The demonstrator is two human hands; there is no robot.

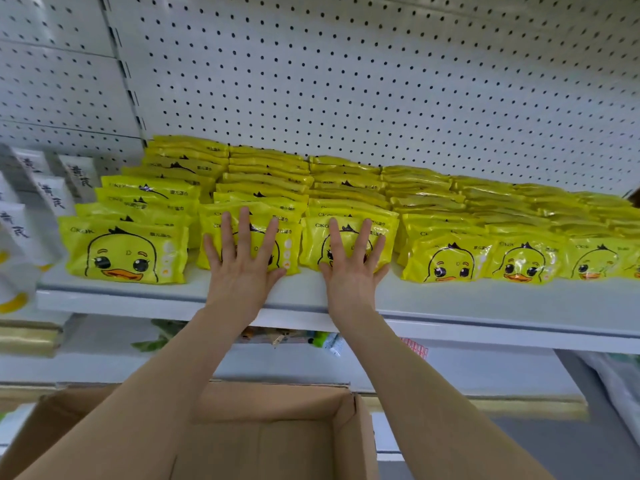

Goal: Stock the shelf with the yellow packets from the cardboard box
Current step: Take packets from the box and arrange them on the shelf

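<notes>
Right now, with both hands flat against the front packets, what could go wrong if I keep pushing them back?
1. The left hand and right hand press flat on upright front packets with no grip, so those could tip or slide askew.
2. The rows behind look tightly packed; pushing harder may buckle them upward.
3. The leftmost packet stands nearer the shelf edge than its neighbours, so a nudge sideways might knock it off.
</notes>
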